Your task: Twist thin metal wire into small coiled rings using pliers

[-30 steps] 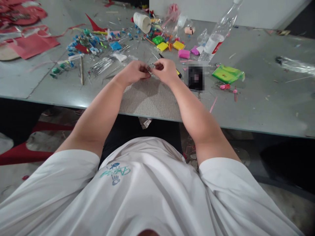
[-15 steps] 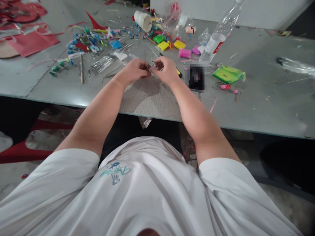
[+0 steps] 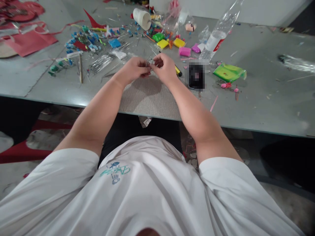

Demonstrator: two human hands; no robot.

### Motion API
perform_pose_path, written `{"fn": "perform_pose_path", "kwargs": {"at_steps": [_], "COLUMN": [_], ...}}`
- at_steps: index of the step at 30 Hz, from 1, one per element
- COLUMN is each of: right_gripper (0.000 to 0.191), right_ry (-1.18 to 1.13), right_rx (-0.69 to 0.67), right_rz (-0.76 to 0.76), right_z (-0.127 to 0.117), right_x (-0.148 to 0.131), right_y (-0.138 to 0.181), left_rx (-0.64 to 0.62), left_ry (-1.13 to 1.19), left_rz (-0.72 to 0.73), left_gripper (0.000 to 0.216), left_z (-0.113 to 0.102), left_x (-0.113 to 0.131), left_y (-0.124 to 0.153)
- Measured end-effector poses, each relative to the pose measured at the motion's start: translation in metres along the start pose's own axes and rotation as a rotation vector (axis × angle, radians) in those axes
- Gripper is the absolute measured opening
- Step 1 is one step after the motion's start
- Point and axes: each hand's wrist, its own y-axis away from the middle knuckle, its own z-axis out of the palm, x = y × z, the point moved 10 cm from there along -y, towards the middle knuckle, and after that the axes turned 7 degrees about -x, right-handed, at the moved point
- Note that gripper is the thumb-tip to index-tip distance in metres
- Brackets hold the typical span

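Observation:
My left hand (image 3: 134, 69) and my right hand (image 3: 165, 68) meet above a grey mat (image 3: 147, 100) at the table's near edge. Both pinch a small clear, shiny piece (image 3: 150, 62) held between their fingertips; I cannot make out what it is. The fingers of both hands are curled closed around it. A black and yellow tool (image 3: 178, 71) lies just right of my right hand.
Coloured clay blocks (image 3: 172, 43), a tipped white cup (image 3: 142, 18), a clear plastic bottle (image 3: 216, 36), clear sticks (image 3: 99, 64), a green packet (image 3: 228, 72) and a dark blurred object (image 3: 196, 76) lie on the grey table (image 3: 270, 105). Red paper (image 3: 29, 42) sits far left.
Both hands have shifted slightly farther from me, still pinching the small clear piece. The view has tilted a little.

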Motion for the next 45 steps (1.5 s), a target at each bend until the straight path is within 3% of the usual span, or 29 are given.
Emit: {"fn": "perform_pose_path", "kwargs": {"at_steps": [16, 32, 40, 45], "right_gripper": [0.02, 0.021, 0.022, 0.012], "right_ry": [-0.001, -0.082, -0.008, -0.054], "right_rx": [0.032, 0.026, 0.014, 0.022], "right_rz": [-0.063, -0.038, 0.033, -0.014], "right_z": [-0.005, -0.001, -0.006, -0.006], "right_x": [-0.016, -0.02, -0.02, -0.023], "right_y": [0.006, 0.01, 0.012, 0.014], "left_rx": [-0.011, -0.002, -0.033, -0.024], "left_ry": [0.087, 0.146, 0.144, 0.139], "left_rz": [-0.007, -0.019, -0.008, -0.015], "left_gripper": [0.027, 0.026, 0.021, 0.018], "left_z": [0.002, 0.003, 0.005, 0.005], "left_x": [0.001, -0.003, -0.008, -0.006], "left_y": [0.003, 0.002, -0.002, -0.001]}}
